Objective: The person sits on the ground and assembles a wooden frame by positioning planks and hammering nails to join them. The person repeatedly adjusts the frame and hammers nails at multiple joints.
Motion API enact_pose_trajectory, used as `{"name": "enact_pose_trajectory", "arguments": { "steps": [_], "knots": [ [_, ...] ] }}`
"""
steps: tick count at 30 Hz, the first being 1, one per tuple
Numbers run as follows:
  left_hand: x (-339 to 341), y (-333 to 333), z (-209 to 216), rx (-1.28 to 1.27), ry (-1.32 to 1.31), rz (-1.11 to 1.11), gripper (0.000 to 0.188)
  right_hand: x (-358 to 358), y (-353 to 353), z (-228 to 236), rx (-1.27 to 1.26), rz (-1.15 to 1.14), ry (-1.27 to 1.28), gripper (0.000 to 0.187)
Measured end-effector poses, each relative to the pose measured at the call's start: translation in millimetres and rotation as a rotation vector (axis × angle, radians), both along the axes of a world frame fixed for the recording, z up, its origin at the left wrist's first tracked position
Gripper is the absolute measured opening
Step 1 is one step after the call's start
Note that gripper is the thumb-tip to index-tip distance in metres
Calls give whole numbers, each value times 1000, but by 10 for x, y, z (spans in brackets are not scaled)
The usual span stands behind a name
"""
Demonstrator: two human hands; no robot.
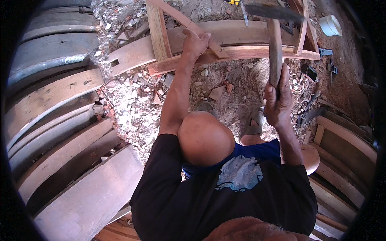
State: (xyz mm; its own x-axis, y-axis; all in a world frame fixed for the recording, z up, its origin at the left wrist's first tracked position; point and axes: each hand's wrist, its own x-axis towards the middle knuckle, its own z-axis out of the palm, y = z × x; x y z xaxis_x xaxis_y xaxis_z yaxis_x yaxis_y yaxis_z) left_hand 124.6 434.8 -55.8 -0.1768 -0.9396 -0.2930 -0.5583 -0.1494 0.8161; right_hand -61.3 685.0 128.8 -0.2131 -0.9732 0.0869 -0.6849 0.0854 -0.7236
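My left hand [196, 43] is closed around a slanting wooden strip [213, 45], which crosses a wooden frame near its left end. The frame has a long reddish-brown rail [241, 53] along its near side and an upright wooden post [158, 32] at the left. Raised in my right hand [279, 98] is a hammer [275, 52], gripped low on its wooden handle. Its dark head is slightly blurred and hangs above the right part of the frame, apart from the wood. A wide pale board [229, 33] lies behind the near rail.
Long timbers [52, 90] are stacked at the left, and more wooden frames [341, 160] lie at the right. Wood chips [140, 100] litter the ground. A white bucket [330, 25] stands at the far right, with a blue tool [325, 52] nearer.
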Motion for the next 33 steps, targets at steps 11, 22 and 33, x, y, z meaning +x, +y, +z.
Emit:
{"name": "enact_pose_trajectory", "arguments": {
  "steps": [11,22,33],
  "knots": [
    [35,16,200,34,-51,-47,122,-104,48,-152,-224,72,8,63],
    [59,-48,128,94,-56,-72,119,-26,38,-92,-277,101,15,62],
    [-29,26,75,-23,-50,35,96,-49,100,-297,-252,98,17,60]
  ]
}}
